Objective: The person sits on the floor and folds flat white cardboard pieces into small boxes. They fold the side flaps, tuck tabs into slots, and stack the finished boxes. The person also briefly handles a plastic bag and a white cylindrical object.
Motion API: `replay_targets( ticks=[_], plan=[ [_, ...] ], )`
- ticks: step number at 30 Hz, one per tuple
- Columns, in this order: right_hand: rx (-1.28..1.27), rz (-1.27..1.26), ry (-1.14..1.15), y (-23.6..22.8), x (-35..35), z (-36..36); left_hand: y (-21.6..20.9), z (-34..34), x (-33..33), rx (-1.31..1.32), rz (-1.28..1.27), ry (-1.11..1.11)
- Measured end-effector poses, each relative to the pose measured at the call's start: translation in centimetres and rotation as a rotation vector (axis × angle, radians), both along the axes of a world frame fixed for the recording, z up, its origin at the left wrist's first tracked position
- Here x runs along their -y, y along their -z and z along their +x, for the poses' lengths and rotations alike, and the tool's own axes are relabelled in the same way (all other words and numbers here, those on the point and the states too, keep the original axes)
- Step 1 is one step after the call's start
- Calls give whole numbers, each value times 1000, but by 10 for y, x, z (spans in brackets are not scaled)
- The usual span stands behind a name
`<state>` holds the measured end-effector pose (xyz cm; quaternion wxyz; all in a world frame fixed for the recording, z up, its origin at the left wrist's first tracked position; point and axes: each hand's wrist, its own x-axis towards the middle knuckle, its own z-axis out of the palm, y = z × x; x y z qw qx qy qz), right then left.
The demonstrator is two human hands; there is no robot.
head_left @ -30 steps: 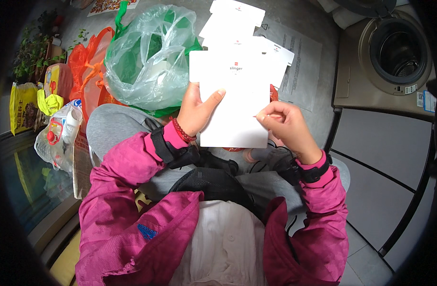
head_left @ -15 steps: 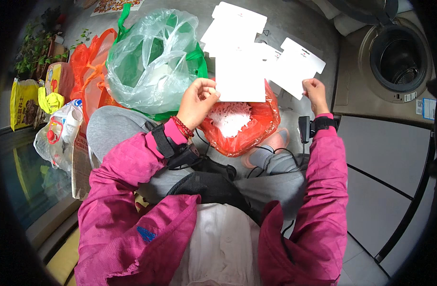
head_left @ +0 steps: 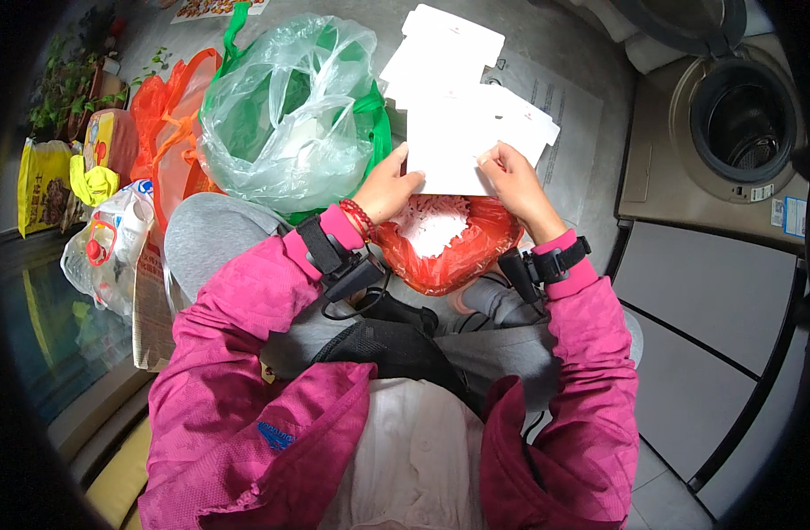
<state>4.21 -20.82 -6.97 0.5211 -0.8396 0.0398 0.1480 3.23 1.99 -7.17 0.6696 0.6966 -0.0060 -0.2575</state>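
Observation:
A plain white card (head_left: 452, 152) stands over the near side of a pile of white cards. Its left edge is pinched by my left hand (head_left: 385, 189), thumb toward the front. My right hand (head_left: 516, 187) closes with thumb and forefinger at the same card's right edge. Just beyond the right fingers another white card (head_left: 535, 129) with cut-out edges shows behind it. Farther off lie more white flat cards (head_left: 449, 49), overlapping. Beneath the held card sits a red plastic bag (head_left: 449, 269) with small white paper scraps (head_left: 429, 225) in it.
A large clear plastic bag (head_left: 286, 159) with a green one stands at the left, beside orange-red bags (head_left: 180, 141). Bottles in a clear bag (head_left: 113, 247) lie farther left. A front-loading washing machine (head_left: 661, 150) with its door raised stands at the right. A printed sheet (head_left: 564, 115) lies behind the cards.
My right hand has moved left to the front card's right edge. The card it held at the right now lies closer in, behind the front card.

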Motion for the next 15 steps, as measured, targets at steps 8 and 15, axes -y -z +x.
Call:
replay_targets(
  ticks=[8, 15],
  plan=[
    [18, 2, -8, -7, -3, -6, 0, -2, 0, -15, -67, -50],
    [57, 178, 87, -2, 0, -6, 9, 1, -2, -39, -73, -126]
  ],
)
